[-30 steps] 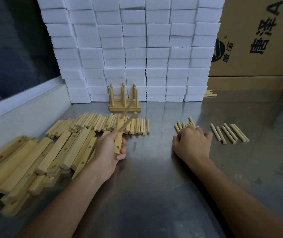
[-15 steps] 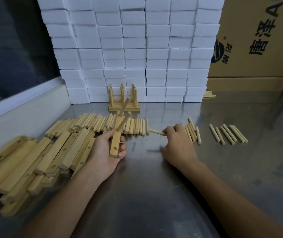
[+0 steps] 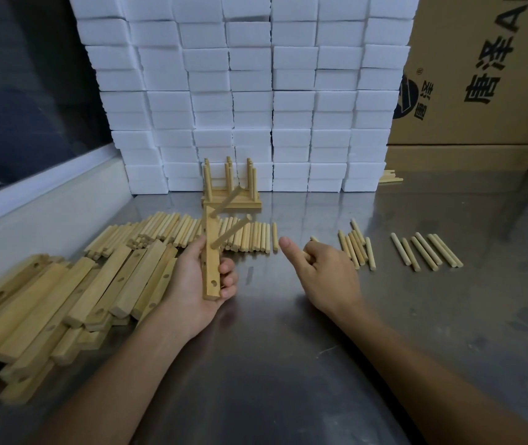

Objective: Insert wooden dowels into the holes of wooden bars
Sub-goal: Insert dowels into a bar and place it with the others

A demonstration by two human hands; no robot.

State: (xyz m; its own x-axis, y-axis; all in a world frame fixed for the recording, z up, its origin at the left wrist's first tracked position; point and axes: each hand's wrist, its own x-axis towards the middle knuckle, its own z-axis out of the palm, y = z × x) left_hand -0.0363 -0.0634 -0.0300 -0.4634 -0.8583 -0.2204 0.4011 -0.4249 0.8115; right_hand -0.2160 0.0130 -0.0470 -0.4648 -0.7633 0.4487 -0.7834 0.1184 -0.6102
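Note:
My left hand (image 3: 197, 277) grips a wooden bar (image 3: 211, 261) held upright, with two dowels (image 3: 230, 232) stuck in its upper holes and an open hole near its lower end. My right hand (image 3: 323, 274) is just right of the bar, thumb stretched out, fingers curled round a dowel (image 3: 308, 250) of which only short bits show. A row of loose dowels (image 3: 173, 232) lies behind the left hand. Bars with holes (image 3: 73, 300) are piled at the left.
A finished bar set with upright dowels (image 3: 232, 187) stands by the white foam blocks (image 3: 250, 91). More dowels lie in two groups at the right (image 3: 357, 248) (image 3: 426, 252). Cardboard boxes (image 3: 481, 75) stand at back right. The steel table (image 3: 288, 348) is bare in front.
My right hand picked a dowel from the group at the right and carried it left toward the bar. My left hand has turned the bar more upright.

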